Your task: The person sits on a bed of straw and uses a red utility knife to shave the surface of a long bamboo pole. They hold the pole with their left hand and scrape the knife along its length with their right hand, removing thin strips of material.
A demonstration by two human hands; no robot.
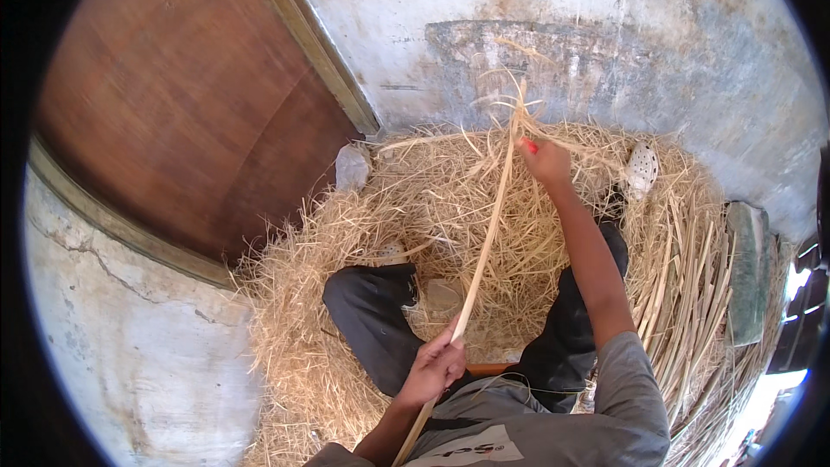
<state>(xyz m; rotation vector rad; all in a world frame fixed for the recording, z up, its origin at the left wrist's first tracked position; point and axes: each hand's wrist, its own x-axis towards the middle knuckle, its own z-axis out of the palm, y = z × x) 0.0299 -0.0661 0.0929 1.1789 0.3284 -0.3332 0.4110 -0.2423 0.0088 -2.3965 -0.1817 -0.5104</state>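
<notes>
A long, pale bamboo strip point(488, 259) slants up and away from my lap toward the wall. My left hand point(434, 367) is wrapped round its near part, and its near end runs down past my forearm. Close to the far end, my right hand point(546, 163) is closed on a tool with a red handle point(530, 145); its blade or working end is hidden. Thin curled shavings point(523, 108) stick out around the strip beside this hand.
Loose shavings point(450, 173) cover the floor between and around my legs. A bundle of long strips point(683, 294) lies at right, beside a greenish slab point(749, 272). A stone point(352, 167) sits by the brown door point(199, 95). A worn wall point(571, 52) closes the far side.
</notes>
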